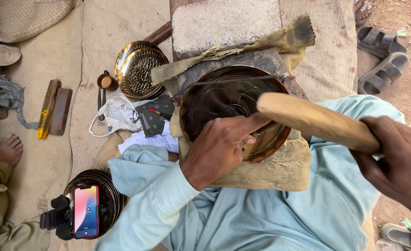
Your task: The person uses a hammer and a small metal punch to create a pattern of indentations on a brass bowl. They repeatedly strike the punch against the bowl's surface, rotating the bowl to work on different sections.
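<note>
— Why was the plate point(224, 100) tilted against the stone block point(224, 25)?

— It leaned on folded sacking point(261, 169) in the lap, so its dark face was turned up toward the person. The left hand point(221, 148) was closed around something thin pressed to the plate's lower rim; the right hand point(396, 160) was wrapped tight around a wooden mallet point(314, 121) raised over it.

— Any containers?

— A small cup point(106, 82) beside the brass plates point(138, 69) held something pale; a white bag point(117, 114) lay slack, contents hidden.
</note>
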